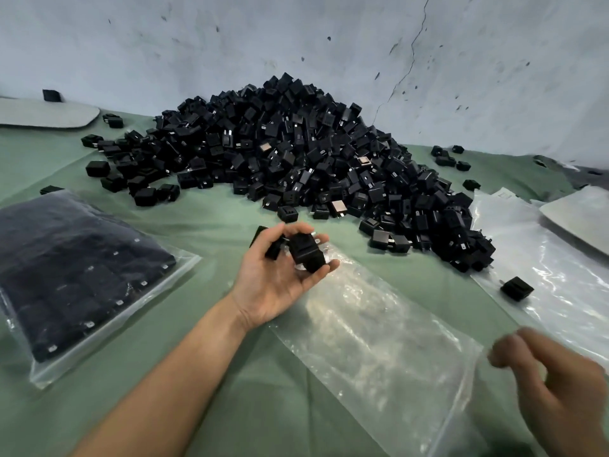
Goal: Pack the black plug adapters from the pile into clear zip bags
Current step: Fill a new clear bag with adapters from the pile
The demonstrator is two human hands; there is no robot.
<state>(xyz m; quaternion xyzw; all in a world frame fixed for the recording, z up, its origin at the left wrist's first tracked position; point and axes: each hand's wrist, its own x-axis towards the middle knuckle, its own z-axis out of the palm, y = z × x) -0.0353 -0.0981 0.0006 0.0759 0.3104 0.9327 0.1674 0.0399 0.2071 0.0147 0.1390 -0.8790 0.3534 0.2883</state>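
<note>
Loading a bag. The left hand [280,282], palm up, cups a small cluster of black plug adapters [304,252] in curled fingers at the far end of a clear zip bag [379,341]. The bag lies flat and seemingly empty on the green-covered desk [214,209], in front of the pile [296,153]. The right hand [553,384] is blurred beside the bag's near corner, fingers bent; whether it pinches the film cannot be told. A clean fill probably needs the mouth held open while the adapters slide in together, prongs kept off the film. A filled bag [75,275] lies left, spare bags [560,275] right.
</note>
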